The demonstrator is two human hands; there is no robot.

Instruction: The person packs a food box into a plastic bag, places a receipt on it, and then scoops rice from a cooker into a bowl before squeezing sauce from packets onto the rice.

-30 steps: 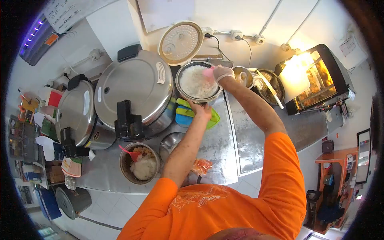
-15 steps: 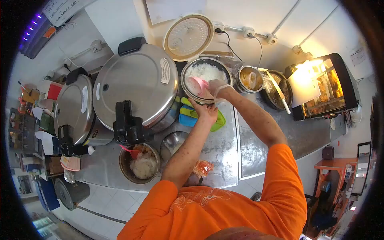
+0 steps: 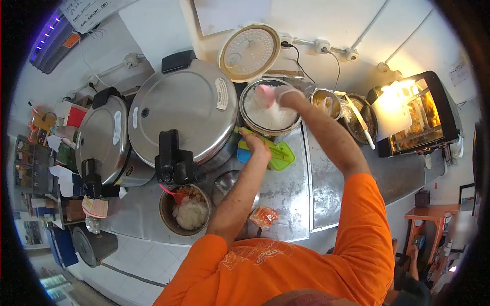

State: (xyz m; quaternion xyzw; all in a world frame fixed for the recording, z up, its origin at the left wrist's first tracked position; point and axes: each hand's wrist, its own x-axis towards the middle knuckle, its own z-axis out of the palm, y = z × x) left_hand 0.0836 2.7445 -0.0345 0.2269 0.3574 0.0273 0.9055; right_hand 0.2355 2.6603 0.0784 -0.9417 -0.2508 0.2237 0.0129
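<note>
An open rice cooker pot [image 3: 253, 122] full of white rice [image 3: 270, 115] stands at the back of the steel counter, its lid [image 3: 249, 52] raised behind it. My right hand [image 3: 284, 95], in a thin glove, holds a pink rice scoop [image 3: 264, 95] over the rice at the pot's far side. My left hand [image 3: 256, 144] rests at the pot's near rim, above green and blue plastic lids [image 3: 281, 155].
Two large lidded steel cookers [image 3: 178, 109] [image 3: 104, 140] stand to the left. A metal bowl [image 3: 186, 210] with rice, other food and a pink spoon sits near the counter's front edge, next to an empty bowl [image 3: 227, 183] and an orange packet [image 3: 263, 216]. A lit food warmer [image 3: 413, 112] stands at right.
My right hand has carried the pink scoop from the near side of the rice to the pot's far side. My left hand has stayed at the near rim.
</note>
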